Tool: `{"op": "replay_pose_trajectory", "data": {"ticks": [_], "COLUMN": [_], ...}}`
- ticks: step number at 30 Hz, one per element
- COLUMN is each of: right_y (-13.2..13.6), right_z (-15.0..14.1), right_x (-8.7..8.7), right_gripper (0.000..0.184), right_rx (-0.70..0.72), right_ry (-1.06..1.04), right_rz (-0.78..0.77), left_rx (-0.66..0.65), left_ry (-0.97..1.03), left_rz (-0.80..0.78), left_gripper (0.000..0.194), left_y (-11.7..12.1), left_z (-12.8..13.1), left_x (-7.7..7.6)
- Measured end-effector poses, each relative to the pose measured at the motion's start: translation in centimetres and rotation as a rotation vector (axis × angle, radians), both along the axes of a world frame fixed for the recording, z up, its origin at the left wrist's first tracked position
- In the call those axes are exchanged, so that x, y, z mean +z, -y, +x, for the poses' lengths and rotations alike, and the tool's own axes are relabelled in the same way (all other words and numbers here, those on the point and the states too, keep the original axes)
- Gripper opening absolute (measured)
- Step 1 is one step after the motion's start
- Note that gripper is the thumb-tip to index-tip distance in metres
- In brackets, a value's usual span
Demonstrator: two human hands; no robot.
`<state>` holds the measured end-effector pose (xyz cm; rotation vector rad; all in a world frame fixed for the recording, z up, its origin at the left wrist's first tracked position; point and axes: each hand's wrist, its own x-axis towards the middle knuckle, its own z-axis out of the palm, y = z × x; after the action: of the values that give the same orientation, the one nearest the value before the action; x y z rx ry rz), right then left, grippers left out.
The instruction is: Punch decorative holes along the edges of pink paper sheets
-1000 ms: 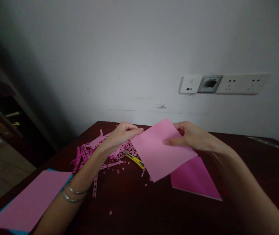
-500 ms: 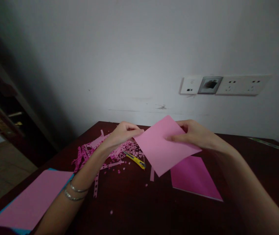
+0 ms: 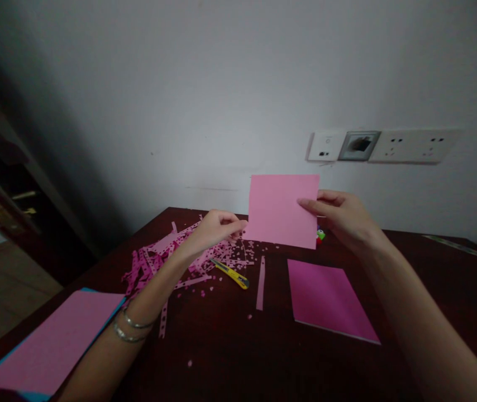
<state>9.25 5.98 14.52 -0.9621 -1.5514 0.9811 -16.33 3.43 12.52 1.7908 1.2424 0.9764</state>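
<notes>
A light pink square of paper (image 3: 280,209) is held up over the dark table, its face toward me. My right hand (image 3: 343,215) pinches its right edge, thumb on the front and fingers behind. At the paper's lower left corner, my left hand (image 3: 219,229) has thumb and fingertips closed on it. Below the paper lie a narrow pink strip (image 3: 261,283) and a darker magenta square of paper (image 3: 330,301). A yellow utility knife (image 3: 230,273) rests near my left hand, beside a heap of punched pink paper scraps (image 3: 150,259).
Pink sheets (image 3: 62,340) over blue ones lie at the table's left. Small paper dots are scattered around the knife. A small green and red object (image 3: 320,236) is partly hidden behind the paper. Wall sockets (image 3: 410,146) are above the table (image 3: 238,363).
My right hand has risen and turned the pink paper from a tilted diamond to nearly upright and square. The strip, magenta square and small coloured object show more now. My left hand stays put.
</notes>
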Motion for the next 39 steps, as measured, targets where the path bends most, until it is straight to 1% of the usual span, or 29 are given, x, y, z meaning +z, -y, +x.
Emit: {"op": "replay_pose_trajectory", "data": {"ticks": [2,5,7,8,9,10,11,13,15,16,18,19,20,21,23,25,27,31,35,39], "right_y": [-0.2,-0.5,-0.8,-0.9,-1.0,-1.1,-1.3,-1.6,-1.8,-1.7,-1.3,-0.8,-0.2,0.6,2.1,3.4,4.0,3.8,3.4,3.4], "right_z": [0.0,0.2,0.2,0.2,0.2,0.2,0.2,0.3,0.5,0.5,0.5,0.3,0.1,-0.2,-1.1,-1.9,-2.5,-2.7,-2.5,-2.7], "right_x": [-0.1,-0.2,-0.4,-0.4,-0.5,-0.7,-0.8,-1.0,-1.0,-0.9,-0.5,-0.1,0.2,0.6,1.2,1.4,1.3,0.7,0.4,0.3], "right_gripper": [0.025,0.029,0.033,0.034,0.035,0.035,0.035,0.036,0.038,0.039,0.040,0.039,0.037,0.034,0.030,0.025,0.022,0.018,0.019,0.023], "right_rx": [-0.024,-0.049,-0.043,-0.032,-0.017,0.000,0.014,0.028,-0.032,-0.109,-0.289,-0.344,-0.352,-0.270,-0.033,0.234,0.400,0.530,0.669,0.720], "right_ry": [-0.040,-0.069,-0.081,-0.090,-0.096,-0.094,-0.077,0.008,0.135,0.203,0.334,0.393,0.444,0.487,0.516,0.564,0.633,0.723,0.696,0.650], "right_rz": [-0.007,-0.007,-0.027,-0.044,-0.063,-0.083,-0.099,-0.112,-0.074,-0.018,0.147,0.231,0.300,0.327,0.338,0.314,0.281,0.284,0.254,0.227], "left_rx": [-0.031,-0.073,-0.026,0.006,0.025,0.025,0.009,-0.038,-0.055,-0.055,-0.064,-0.084,-0.114,-0.154,-0.245,-0.332,-0.375,-0.400,-0.405,-0.398], "left_ry": [-0.081,-0.278,-0.470,-0.551,-0.608,-0.633,-0.627,-0.545,-0.437,-0.399,-0.367,-0.367,-0.369,-0.372,-0.378,-0.375,-0.356,-0.321,-0.287,-0.228], "left_rz": [0.151,0.447,0.610,0.672,0.720,0.760,0.793,0.828,0.781,0.720,0.544,0.448,0.362,0.291,0.193,0.142,0.119,0.106,0.081,0.020], "left_gripper": [0.021,0.047,0.058,0.059,0.057,0.052,0.042,0.023,0.017,0.018,0.023,0.026,0.029,0.030,0.031,0.030,0.030,0.030,0.030,0.031], "left_y": [0.3,0.9,1.2,1.3,1.2,1.2,1.1,1.1,1.2,1.3,1.7,1.9,2.0,2.1,2.3,2.4,2.6,3.1,3.4,3.5], "left_z": [0.2,0.5,0.9,1.0,1.2,1.3,1.4,1.5,1.5,1.5,1.6,1.7,1.7,1.8,2.0,2.1,2.2,2.3,2.5,2.6], "left_x": [0.1,0.1,-0.2,-0.3,-0.5,-0.7,-0.8,-0.8,-0.5,-0.2,0.3,0.6,0.7,0.8,0.9,0.8,0.9,1.4,1.9,1.8]}}
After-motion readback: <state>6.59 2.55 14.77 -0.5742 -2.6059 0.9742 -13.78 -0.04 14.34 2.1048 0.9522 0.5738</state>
